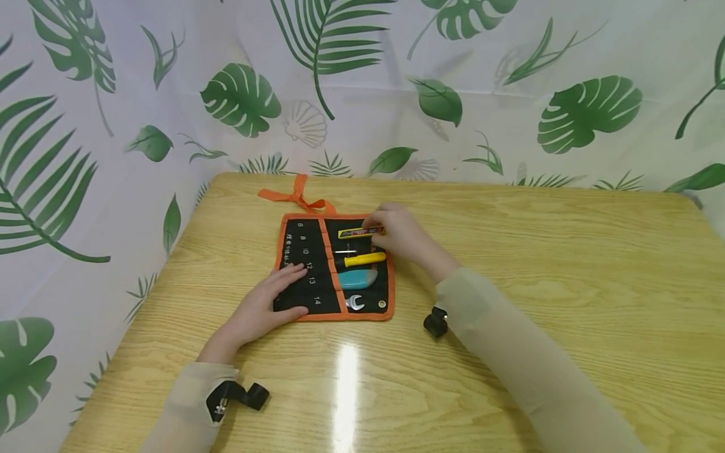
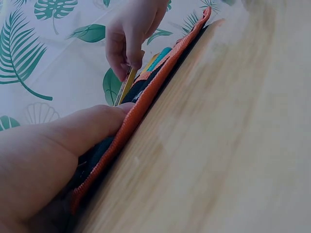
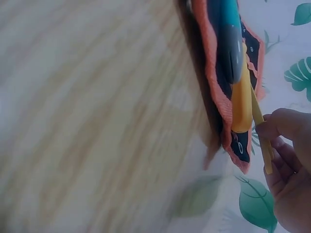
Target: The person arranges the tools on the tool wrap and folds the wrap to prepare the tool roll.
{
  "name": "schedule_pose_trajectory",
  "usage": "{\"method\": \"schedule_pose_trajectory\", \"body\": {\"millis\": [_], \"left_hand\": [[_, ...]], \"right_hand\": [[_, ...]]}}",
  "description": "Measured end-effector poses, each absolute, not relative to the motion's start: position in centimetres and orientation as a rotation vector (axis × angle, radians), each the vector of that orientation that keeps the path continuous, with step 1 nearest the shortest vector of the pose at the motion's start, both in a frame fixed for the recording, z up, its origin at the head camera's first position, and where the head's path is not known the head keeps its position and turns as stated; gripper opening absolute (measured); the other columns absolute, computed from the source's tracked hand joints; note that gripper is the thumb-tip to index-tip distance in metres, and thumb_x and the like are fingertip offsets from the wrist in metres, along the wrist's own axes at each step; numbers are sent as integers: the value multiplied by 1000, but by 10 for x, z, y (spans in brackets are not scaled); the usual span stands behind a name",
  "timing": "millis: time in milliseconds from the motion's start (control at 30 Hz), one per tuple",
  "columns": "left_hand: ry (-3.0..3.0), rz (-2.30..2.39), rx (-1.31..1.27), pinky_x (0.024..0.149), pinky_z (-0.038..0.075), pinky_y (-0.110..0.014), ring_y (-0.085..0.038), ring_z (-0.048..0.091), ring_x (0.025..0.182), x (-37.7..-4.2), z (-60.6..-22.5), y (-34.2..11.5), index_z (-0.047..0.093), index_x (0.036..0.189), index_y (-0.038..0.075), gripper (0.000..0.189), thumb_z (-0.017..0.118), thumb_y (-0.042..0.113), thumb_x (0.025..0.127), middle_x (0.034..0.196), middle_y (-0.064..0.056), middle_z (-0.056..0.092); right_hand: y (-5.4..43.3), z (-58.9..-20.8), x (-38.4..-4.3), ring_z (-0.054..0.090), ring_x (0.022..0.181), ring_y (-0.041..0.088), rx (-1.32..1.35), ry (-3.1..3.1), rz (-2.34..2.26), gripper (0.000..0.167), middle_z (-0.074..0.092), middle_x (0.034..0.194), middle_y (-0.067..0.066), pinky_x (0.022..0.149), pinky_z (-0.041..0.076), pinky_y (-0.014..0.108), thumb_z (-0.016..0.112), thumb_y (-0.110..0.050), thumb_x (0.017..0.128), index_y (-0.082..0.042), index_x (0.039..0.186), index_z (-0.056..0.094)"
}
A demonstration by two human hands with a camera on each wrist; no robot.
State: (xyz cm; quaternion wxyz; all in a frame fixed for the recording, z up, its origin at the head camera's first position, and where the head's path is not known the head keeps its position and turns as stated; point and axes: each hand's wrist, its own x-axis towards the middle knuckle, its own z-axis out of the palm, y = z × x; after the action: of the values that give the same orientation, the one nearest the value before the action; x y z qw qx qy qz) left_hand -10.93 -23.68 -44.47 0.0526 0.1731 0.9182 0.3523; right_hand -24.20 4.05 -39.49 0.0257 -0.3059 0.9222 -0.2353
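A black tool roll [image 1: 294, 294] with orange edging lies spread on the table, white numbers down its left panel. My left hand [image 1: 257, 309] rests on that panel with fingers extended, its thumb at the near edge. Over the top right pocket, my right hand [image 1: 401, 234] pinches a thin, flat yellow box [image 1: 350, 234] with a dark label by its right end. In the right wrist view the box [image 3: 266, 150] stands on edge between thumb and fingers. Below it in the pockets sit a yellow-handled tool [image 1: 365, 258], a teal-and-grey handle [image 1: 357, 279] and an open-end wrench [image 1: 355, 302].
Orange ties [image 1: 299, 196] trail from the roll's top edge onto the wooden table [image 1: 544, 264]. A metal eyelet [image 1: 382, 304] marks the roll's lower right corner. Behind the table hangs a white cloth [image 1: 362, 82] printed with green leaves.
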Motion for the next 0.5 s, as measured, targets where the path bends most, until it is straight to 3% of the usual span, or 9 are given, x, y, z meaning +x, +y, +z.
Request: {"method": "schedule_pose_trajectory", "body": {"millis": [500], "left_hand": [[2786, 1087, 531, 109, 24, -55, -25, 22, 142, -110, -445, -238, 43, 146, 18, 71, 72, 40, 85, 153, 0, 31]], "right_hand": [[26, -398, -251, 49, 94, 27, -1124, 2833, -500, 23, 61, 102, 10, 83, 42, 37, 62, -1, 86, -8, 104, 75]]}}
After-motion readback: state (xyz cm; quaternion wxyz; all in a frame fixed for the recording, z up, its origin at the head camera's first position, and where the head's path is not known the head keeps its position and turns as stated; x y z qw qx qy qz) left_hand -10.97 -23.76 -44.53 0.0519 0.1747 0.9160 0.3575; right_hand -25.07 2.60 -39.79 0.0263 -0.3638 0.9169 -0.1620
